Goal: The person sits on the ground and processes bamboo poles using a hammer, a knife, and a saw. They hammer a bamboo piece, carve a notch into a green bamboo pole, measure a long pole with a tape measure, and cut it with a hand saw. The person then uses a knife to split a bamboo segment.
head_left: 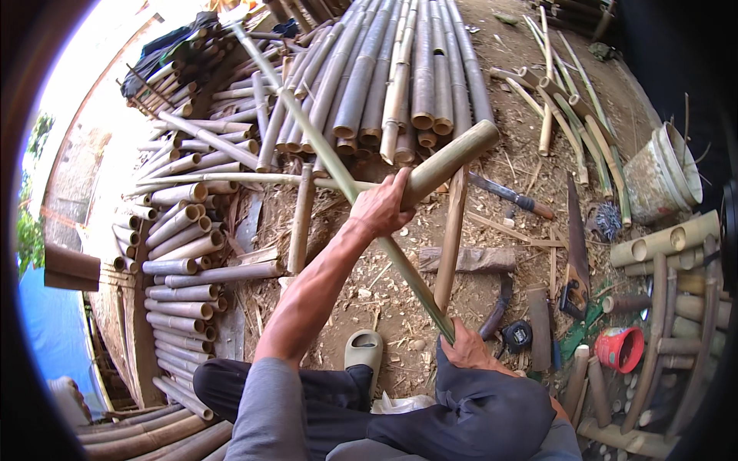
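"What did we see the fingers doing?"

"The left hand [382,203] had its fingers wrapped around the near end of a tube [455,163]. The right hand [467,350] had its fingers closed on the lower end of a pole [329,154]."

"Which way did those two run?"

"From the left fingers, the tube slanted up to the right. From the right fingers, the pole ran up leftward and passed beneath the left hand; we couldn't tell whether it touched there."

"And near them?"

"Below the tube, right of the left fingers, we saw a stick [451,246], a block [488,260] and a knife [516,200]. Just right of the right fingers lay a tape measure [517,336]."

"Farther out?"

"Beyond the left fingers we saw a bamboo pile [369,92]. Well right of both hands were a saw [578,253], a red cup [606,347] and a bucket [649,173]."
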Demonstrator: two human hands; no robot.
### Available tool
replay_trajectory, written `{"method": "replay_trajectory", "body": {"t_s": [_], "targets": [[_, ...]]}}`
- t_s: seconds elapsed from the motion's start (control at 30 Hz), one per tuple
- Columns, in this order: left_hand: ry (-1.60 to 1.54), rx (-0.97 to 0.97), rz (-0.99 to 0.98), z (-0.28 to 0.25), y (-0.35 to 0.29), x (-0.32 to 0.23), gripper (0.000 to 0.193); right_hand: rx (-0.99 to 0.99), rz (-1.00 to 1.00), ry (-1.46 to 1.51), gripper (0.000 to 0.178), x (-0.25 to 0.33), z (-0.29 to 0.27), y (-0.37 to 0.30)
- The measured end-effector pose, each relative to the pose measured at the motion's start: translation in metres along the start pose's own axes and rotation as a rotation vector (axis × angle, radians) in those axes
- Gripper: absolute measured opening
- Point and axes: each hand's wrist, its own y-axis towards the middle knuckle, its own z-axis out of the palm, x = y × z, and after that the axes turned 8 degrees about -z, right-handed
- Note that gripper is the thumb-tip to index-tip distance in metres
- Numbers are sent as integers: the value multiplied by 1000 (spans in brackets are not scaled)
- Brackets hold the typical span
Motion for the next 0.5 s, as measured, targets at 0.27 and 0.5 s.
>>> {"method": "replay_trajectory", "body": {"t_s": [0.27, 0.5], "targets": [[-383, -553, -384, 84, -65, -27, 51, 5, 233, 192, 42, 30, -10, 64], [-1390, -77, -955, 147, -163, -4, 29, 218, -405, -186, 37, 0, -7, 64]]}}
